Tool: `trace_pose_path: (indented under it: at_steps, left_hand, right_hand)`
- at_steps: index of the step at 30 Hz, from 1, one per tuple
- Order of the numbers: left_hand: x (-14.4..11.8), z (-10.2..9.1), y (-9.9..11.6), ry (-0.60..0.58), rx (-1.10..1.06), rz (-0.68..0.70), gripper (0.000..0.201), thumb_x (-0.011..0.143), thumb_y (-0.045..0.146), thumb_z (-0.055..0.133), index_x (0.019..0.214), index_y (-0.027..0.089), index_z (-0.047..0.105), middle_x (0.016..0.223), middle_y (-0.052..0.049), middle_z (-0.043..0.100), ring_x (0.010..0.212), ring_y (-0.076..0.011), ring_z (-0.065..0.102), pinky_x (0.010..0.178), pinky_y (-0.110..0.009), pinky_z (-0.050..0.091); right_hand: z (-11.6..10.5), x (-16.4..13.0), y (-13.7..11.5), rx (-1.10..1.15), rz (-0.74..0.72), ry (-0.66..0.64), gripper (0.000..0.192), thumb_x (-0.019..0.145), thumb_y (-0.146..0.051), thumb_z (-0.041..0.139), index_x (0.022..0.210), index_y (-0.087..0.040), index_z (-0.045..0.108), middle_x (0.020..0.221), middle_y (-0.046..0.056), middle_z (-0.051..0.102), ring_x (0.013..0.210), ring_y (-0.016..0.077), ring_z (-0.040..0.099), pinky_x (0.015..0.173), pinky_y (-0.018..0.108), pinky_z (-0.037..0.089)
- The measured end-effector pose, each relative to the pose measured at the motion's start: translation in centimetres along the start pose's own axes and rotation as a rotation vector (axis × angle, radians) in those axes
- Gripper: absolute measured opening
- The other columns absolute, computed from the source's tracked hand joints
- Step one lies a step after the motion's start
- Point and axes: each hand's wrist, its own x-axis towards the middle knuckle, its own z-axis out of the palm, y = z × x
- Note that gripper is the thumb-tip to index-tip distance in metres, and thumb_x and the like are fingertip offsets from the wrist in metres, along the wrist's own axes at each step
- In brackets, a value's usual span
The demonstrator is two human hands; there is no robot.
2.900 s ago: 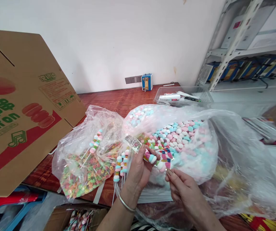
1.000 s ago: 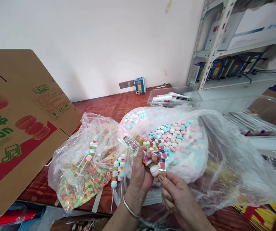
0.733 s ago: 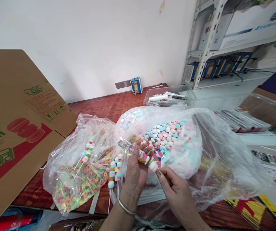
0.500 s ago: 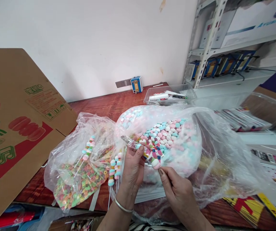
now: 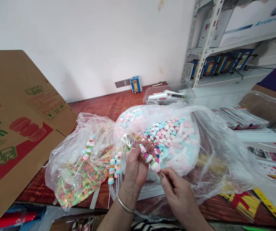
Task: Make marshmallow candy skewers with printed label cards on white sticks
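My left hand (image 5: 135, 166), with a bracelet at the wrist, holds a small clear printed wrapper (image 5: 130, 141) around a candy skewer (image 5: 149, 158) of pink, white and blue pieces. My right hand (image 5: 176, 191) pinches the lower end of that skewer, just below the last pink-white piece. Both hands are in front of a large clear bag (image 5: 173, 141) full of pastel candies. Several finished skewers (image 5: 115, 168) lie at the left of my left hand.
A second clear bag (image 5: 80, 173) of multicoloured candy rings lies to the left on the red-brown wooden table (image 5: 109, 102). A big cardboard box flap (image 5: 20, 122) stands far left. A clear tray (image 5: 168, 94) sits behind, metal shelving (image 5: 210, 38) at the right.
The view has drifted slightly. My left hand has turned the wrapped skewer and my right fingers have stayed at its lower end, working along it.
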Motion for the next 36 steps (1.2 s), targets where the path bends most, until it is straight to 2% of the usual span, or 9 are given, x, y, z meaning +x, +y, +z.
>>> trace_pose_path:
  at_steps: [3, 5, 9, 14, 17, 20, 24, 33, 36]
  left_hand:
    - [-0.2, 0.5, -0.1, 0.08, 0.009, 0.006, 0.011, 0.09, 0.014, 0.056, 0.089, 0.013, 0.067, 0.09, -0.007, 0.071, 0.09, -0.0175, 0.07, 0.094, -0.039, 0.055]
    - [-0.4, 0.6, 0.0, 0.111, 0.003, -0.001, 0.011, 0.09, 0.014, 0.056, 0.088, 0.013, 0.067, 0.089, -0.007, 0.071, 0.087, -0.0168, 0.07, 0.092, -0.038, 0.056]
    - [-0.6, 0.5, 0.6, 0.041, -0.043, -0.017, 0.012, 0.09, 0.012, 0.055, 0.09, 0.014, 0.067, 0.088, -0.005, 0.07, 0.082, -0.0136, 0.069, 0.092, -0.035, 0.055]
    - [-0.9, 0.2, 0.9, -0.069, -0.071, -0.016, 0.014, 0.09, 0.012, 0.054, 0.093, 0.016, 0.067, 0.09, -0.002, 0.07, 0.085, -0.0136, 0.068, 0.099, -0.041, 0.051]
    - [-0.9, 0.5, 0.7, -0.059, -0.084, -0.014, 0.014, 0.092, 0.014, 0.052, 0.093, 0.017, 0.066, 0.089, -0.002, 0.069, 0.085, -0.0136, 0.068, 0.101, -0.044, 0.05]
    - [-0.9, 1.1, 0.5, 0.018, -0.095, 0.0, 0.015, 0.094, 0.016, 0.051, 0.09, 0.016, 0.065, 0.09, -0.003, 0.07, 0.087, -0.0145, 0.068, 0.099, -0.044, 0.051]
    - [-1.0, 1.9, 0.4, 0.131, -0.083, 0.02, 0.016, 0.094, 0.016, 0.05, 0.088, 0.015, 0.065, 0.089, -0.003, 0.07, 0.086, -0.0148, 0.069, 0.095, -0.044, 0.053]
    - [-1.0, 1.5, -0.3, 0.139, -0.003, 0.013, 0.011, 0.091, 0.021, 0.057, 0.086, 0.016, 0.065, 0.081, -0.002, 0.068, 0.077, -0.0131, 0.067, 0.088, -0.036, 0.056]
    - [-1.0, 1.0, 0.1, 0.047, -0.02, -0.066, 0.009, 0.09, 0.019, 0.057, 0.089, 0.015, 0.065, 0.088, -0.004, 0.069, 0.085, -0.0154, 0.067, 0.094, -0.039, 0.054]
  right_hand:
    - [0.0, -0.1, 1.0, -0.54, -0.49, 0.17, 0.012, 0.093, -0.016, 0.053, 0.093, -0.014, 0.065, 0.063, 0.002, 0.061, 0.056, 0.0142, 0.053, 0.056, 0.027, 0.036]
    - [-0.1, 0.0, 1.2, -0.628, -0.582, 0.194, 0.013, 0.093, -0.014, 0.055, 0.098, -0.013, 0.066, 0.063, 0.003, 0.062, 0.057, 0.0151, 0.053, 0.057, 0.028, 0.037]
    - [-0.5, 0.1, 0.0, -0.065, -0.095, -0.01, 0.024, 0.098, -0.033, 0.048, 0.101, -0.015, 0.064, 0.065, 0.001, 0.06, 0.055, 0.0134, 0.054, 0.052, 0.024, 0.041]
    - [-0.6, -0.4, -0.9, 0.765, 0.582, -0.389, 0.043, 0.094, -0.055, 0.042, 0.098, -0.017, 0.061, 0.047, -0.014, 0.023, 0.031, 0.005, 0.012, 0.03, 0.019, 0.021]
    - [-0.5, -0.8, -0.4, 0.531, 0.387, -0.269, 0.038, 0.096, -0.048, 0.044, 0.096, -0.016, 0.064, 0.046, -0.01, 0.035, 0.031, 0.0065, 0.028, 0.034, 0.019, 0.027]
    - [-0.7, -0.8, 0.4, -0.102, -0.18, -0.014, 0.026, 0.098, -0.027, 0.046, 0.103, -0.013, 0.067, 0.063, 0.001, 0.062, 0.051, 0.0132, 0.056, 0.049, 0.025, 0.041]
    - [-0.9, -0.6, 1.1, -0.715, -0.683, 0.15, 0.029, 0.093, -0.007, 0.051, 0.12, -0.004, 0.06, 0.06, 0.002, 0.062, 0.051, 0.0151, 0.053, 0.057, 0.032, 0.037]
    - [-1.3, -0.4, 1.5, -0.776, -0.673, 0.138, 0.031, 0.093, -0.006, 0.051, 0.123, -0.001, 0.058, 0.061, 0.003, 0.062, 0.054, 0.0161, 0.051, 0.06, 0.034, 0.035]
    - [-1.6, -0.4, 0.9, -0.437, -0.393, 0.059, 0.023, 0.097, -0.017, 0.049, 0.112, -0.011, 0.064, 0.069, 0.005, 0.064, 0.059, 0.0158, 0.055, 0.058, 0.03, 0.038]
